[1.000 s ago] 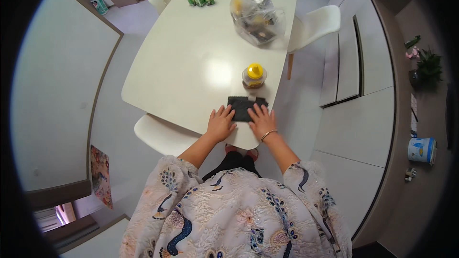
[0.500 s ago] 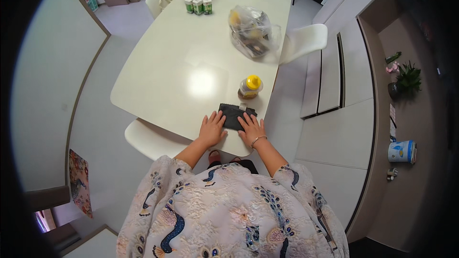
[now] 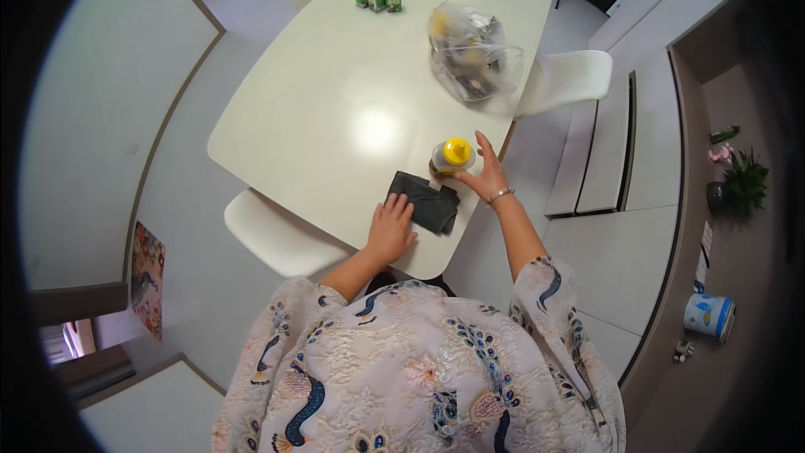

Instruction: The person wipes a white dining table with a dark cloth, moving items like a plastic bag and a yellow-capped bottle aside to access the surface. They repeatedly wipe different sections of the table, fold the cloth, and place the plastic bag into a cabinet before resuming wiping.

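A dark grey folded cloth (image 3: 428, 204) lies flat near the close corner of the white table (image 3: 319, 109). Across its left edge rest the fingertips of my left hand (image 3: 392, 228), spread and flat. Just beyond the cloth stands a squeeze bottle (image 3: 453, 156) with a yellow pointed cap and brownish contents low down. My right hand (image 3: 486, 174) is at the bottle's right side, thumb and fingers wide apart around it. Whether the thumb touches the bottle I cannot tell.
Farther back sits a clear plastic bag (image 3: 471, 54) with mixed contents. Several small green-and-white cartons (image 3: 377, 0) stand at the far left, near a blurred brownish object. White chairs (image 3: 277, 235) flank the table; cabinets (image 3: 625, 243) line the right side.
My right hand has left the cloth and moved forward and right to the bottle. My left hand stays on the cloth's left edge. The whole view has shifted slightly.
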`<state>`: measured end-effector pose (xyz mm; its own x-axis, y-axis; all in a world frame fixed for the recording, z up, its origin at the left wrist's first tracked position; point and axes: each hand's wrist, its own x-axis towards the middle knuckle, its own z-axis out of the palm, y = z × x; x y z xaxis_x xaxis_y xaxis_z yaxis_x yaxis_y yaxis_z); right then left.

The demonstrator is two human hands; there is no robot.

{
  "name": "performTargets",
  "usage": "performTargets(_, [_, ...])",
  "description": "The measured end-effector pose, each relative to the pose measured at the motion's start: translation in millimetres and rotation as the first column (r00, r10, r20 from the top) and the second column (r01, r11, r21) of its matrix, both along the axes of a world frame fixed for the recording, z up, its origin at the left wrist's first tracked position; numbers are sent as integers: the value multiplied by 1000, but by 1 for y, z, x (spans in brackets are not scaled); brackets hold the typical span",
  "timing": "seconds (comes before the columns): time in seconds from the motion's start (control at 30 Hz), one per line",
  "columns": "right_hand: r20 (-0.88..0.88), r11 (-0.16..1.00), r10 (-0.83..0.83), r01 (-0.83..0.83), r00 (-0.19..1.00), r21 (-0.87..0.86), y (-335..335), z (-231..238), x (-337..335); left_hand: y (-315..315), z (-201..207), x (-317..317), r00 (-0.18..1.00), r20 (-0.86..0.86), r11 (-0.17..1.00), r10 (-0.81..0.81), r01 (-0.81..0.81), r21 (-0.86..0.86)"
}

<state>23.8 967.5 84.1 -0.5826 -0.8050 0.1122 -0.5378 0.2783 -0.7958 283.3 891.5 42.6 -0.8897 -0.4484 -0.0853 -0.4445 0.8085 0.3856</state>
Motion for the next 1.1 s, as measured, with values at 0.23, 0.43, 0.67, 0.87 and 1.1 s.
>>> performTargets(0.23, [94, 951, 230, -244, 969, 191, -24, 16, -20, 45, -10, -17, 997, -61, 998, -46, 48, 28])
performTargets(0.43, [22, 988, 91, -93, 996, 120, -28, 16, -39, 47, -16, -30, 997, -80, 1000, -8, 10, 30])
performTargets(0.67, [271, 993, 114, -115, 956, -12, -28, 8, -42, 9, -38, -48, 894, -409, 953, 182, -59, 296])
performTargets(0.87, [-1, 958, 284, -283, 959, 34, -17, 19, 16, -25, -35, -46, 629, -325, 706, 706, -590, 392])
performTargets(1.1, [-146, 1000, 6, -10, 989, -29, -13, -1, 13, -41, -14, -55, 735, 134, 660, 665, -662, 355])
